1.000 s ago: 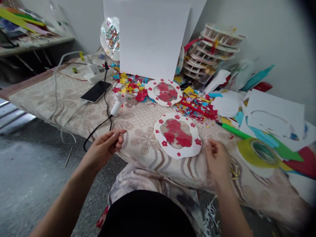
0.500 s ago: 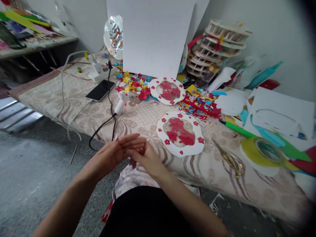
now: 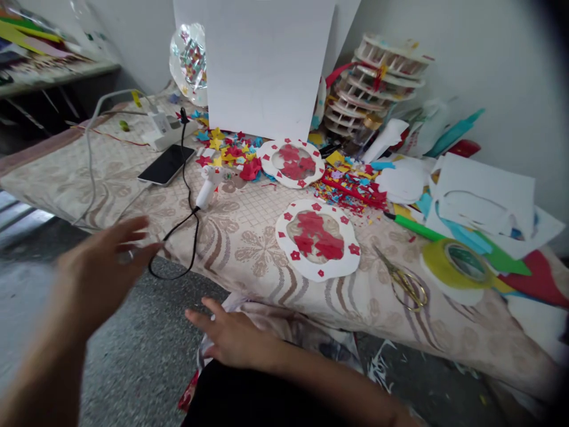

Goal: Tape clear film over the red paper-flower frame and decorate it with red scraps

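My left hand (image 3: 104, 267), blurred by motion, is raised off the table's front left edge with its fingers apart and nothing in it. Low over my lap, my right hand (image 3: 233, 335) has its fingers spread and is empty. Closest to the left hand lies the black cord (image 3: 194, 237) of a white glue gun (image 3: 207, 193). On the cloth ahead rests a scalloped white paper ring (image 3: 284, 249) with small red flowers and red cut-outs in its clear centre. A similar ring (image 3: 267, 157) lies behind it, against a white board (image 3: 267, 71).
A phone (image 3: 166, 165) and a power strip (image 3: 166, 136) sit at the left. Paper stars (image 3: 217, 142) and scraps (image 3: 351, 193) lie at the back. Gold scissors (image 3: 406, 284), yellow tape (image 3: 457, 261) and a green pen (image 3: 413, 227) are at the right. A tiered white stand (image 3: 373, 89) leans behind.
My hands, together before, have come apart. The left moved left and opened; the right dropped lower toward my lap and spread its fingers. The view has shifted slightly.
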`<state>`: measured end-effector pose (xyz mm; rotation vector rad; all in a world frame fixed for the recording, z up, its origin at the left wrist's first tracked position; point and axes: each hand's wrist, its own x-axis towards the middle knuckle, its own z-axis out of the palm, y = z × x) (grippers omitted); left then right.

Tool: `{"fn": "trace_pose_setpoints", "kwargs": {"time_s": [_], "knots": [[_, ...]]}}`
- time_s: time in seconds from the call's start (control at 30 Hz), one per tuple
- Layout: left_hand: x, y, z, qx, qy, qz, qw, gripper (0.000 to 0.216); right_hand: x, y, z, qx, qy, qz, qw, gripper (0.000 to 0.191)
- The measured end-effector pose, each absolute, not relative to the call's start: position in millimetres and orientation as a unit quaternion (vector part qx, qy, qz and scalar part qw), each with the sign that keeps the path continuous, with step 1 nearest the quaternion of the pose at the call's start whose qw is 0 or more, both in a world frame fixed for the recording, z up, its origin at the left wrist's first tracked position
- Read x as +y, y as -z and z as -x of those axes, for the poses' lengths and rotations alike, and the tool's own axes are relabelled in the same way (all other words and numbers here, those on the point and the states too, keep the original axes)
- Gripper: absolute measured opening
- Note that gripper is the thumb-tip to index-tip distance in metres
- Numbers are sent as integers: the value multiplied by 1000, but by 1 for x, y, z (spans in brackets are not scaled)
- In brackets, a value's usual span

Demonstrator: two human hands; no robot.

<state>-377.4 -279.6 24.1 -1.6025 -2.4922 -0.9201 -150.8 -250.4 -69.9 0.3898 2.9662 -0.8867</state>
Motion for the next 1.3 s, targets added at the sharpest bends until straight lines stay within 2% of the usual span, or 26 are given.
{"fn": "trace_pose_setpoints", "kwargs": {"time_s": [0.03,0.1,0.17,0.3,0.4,0.47,0.63,0.8,0.97,1.07,1.23,1.3], "knots": [[-265,-23,357,-778,310,547,0,40,-250,69,149,954,276,-117,14,80],[-234,-16,319,-705,333,624,-53,30,-249,68,146,958,265,-105,20,65],[-206,-5,292,-653,303,687,-98,24,-249,70,144,960,262,-93,16,50],[-173,15,272,-645,228,725,-88,22,-249,79,141,962,260,-79,0,39],[-166,21,270,-653,210,723,-83,10,-249,84,138,965,251,-74,5,31],[-164,22,271,-649,211,726,-84,12,-248,84,135,966,249,-71,6,28],[-157,19,279,-628,262,728,-85,11,-245,83,127,964,255,-72,1,24],[-122,-1,286,-641,328,694,-31,8,-241,81,117,960,261,-96,19,25],[-83,-12,288,-684,269,677,39,16,-239,76,108,961,256,-101,15,25],[-78,-5,292,-673,229,699,71,11,-238,75,103,962,254,-104,7,25],[-92,8,298,-636,236,731,67,34,-237,75,94,959,263,-102,-5,24],[-98,10,300,-634,264,724,63,24,-237,76,89,958,267,-102,-18,23]]}}
